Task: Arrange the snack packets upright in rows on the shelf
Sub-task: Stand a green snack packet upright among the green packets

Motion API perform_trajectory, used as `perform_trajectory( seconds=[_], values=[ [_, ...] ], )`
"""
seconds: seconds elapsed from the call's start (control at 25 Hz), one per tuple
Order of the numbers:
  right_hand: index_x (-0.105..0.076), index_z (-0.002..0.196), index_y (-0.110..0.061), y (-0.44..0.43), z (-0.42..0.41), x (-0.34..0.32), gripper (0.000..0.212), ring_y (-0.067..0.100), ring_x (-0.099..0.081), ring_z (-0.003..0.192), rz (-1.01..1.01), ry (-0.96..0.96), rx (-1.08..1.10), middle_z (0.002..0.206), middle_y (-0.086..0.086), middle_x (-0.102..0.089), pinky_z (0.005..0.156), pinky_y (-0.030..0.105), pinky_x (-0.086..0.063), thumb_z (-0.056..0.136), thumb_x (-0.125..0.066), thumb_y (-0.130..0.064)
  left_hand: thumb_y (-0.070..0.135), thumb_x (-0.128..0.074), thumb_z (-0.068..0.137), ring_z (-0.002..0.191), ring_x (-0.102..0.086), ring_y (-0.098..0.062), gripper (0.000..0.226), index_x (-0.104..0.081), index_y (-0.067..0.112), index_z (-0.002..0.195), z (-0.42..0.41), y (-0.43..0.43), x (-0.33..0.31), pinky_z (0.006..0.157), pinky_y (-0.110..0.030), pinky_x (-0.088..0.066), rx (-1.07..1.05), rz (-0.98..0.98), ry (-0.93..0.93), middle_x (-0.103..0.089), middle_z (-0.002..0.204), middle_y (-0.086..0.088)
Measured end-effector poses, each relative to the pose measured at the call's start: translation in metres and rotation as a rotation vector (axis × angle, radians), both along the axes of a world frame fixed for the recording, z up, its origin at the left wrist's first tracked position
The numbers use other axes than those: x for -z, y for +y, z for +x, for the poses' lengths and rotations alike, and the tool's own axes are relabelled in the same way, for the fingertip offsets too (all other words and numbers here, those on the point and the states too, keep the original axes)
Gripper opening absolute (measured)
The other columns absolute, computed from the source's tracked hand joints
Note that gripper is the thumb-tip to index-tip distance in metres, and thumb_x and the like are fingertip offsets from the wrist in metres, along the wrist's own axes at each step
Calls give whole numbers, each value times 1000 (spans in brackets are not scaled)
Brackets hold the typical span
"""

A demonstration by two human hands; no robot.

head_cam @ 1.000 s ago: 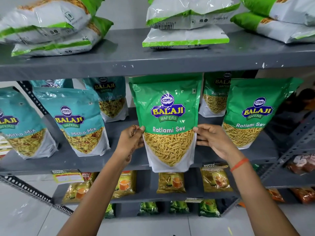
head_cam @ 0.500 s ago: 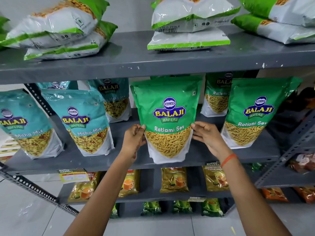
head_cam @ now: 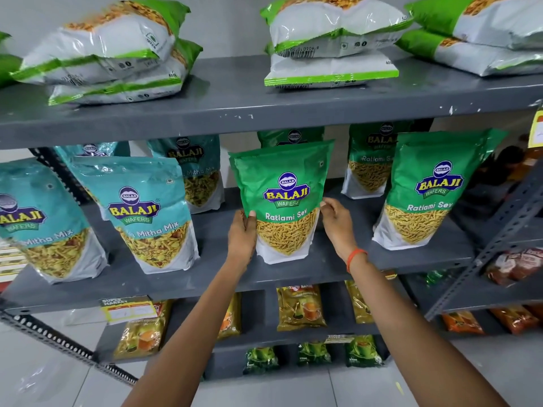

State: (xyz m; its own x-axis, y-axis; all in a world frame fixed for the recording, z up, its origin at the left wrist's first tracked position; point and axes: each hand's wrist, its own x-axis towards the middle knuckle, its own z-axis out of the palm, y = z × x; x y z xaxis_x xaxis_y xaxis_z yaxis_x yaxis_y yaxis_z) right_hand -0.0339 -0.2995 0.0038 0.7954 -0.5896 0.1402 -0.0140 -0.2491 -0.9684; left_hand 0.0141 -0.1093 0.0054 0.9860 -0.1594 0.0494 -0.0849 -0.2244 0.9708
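Note:
A green Ratlami Sev packet (head_cam: 283, 198) stands upright on the grey middle shelf (head_cam: 293, 274), near its centre. My left hand (head_cam: 242, 237) grips the packet's left edge and my right hand (head_cam: 335, 221) touches its right edge with fingertips. Another green packet (head_cam: 429, 189) stands to the right, with one more (head_cam: 368, 163) behind it and a third (head_cam: 291, 136) half hidden behind the held one. Teal Mitha Mix packets (head_cam: 150, 215) stand upright to the left, in two rows.
The top shelf (head_cam: 264, 104) carries flat stacked white-and-green bags (head_cam: 332, 42). Lower shelves hold small yellow tea packets (head_cam: 301, 306) and dark green ones (head_cam: 311, 353). A second grey rack (head_cam: 499, 230) with red packets stands at the right. White tiled floor lies below.
Both hands have carried the green packet from in front of the shelf edge back onto the shelf, where it now rests upright. My right hand has loosened to fingertips.

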Motion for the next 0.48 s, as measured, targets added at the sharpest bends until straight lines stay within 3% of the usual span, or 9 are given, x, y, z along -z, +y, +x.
perform_trajectory(
  seconds=[0.08,0.2,0.32,0.48],
  values=[
    [-54,122,-5,10,-6,-6,30,29,-57,113,-184,-101,168,122,16,-63,94,37,-45,97,-42,-18,31,-41,96,135,-37,-24,56,-21,8,143,-19,-6,-9,109,-39,-35,-44,84,-211,-34,151,-13],
    [-48,126,-6,18,-13,-22,32,25,-44,126,-425,-340,298,132,13,-53,108,22,-32,97,-41,-16,29,-39,97,146,0,-17,67,0,8,146,-45,-24,-20,121,-34,-6,-98,263,-587,4,157,-6],
    [-47,127,-4,8,-25,-32,32,25,-37,132,-654,-454,331,139,17,-47,114,26,-25,96,-41,-7,26,-36,97,145,0,-12,65,5,9,144,-69,-62,-31,120,-31,-5,35,284,-736,4,153,0],
    [-40,132,-3,-34,-45,-18,37,27,-31,138,-713,-478,397,145,20,-38,116,38,-26,95,-42,-4,20,-39,97,144,-16,-14,58,-10,15,147,-80,-120,-24,110,-22,-25,219,222,-639,-8,157,1]
  ],
)
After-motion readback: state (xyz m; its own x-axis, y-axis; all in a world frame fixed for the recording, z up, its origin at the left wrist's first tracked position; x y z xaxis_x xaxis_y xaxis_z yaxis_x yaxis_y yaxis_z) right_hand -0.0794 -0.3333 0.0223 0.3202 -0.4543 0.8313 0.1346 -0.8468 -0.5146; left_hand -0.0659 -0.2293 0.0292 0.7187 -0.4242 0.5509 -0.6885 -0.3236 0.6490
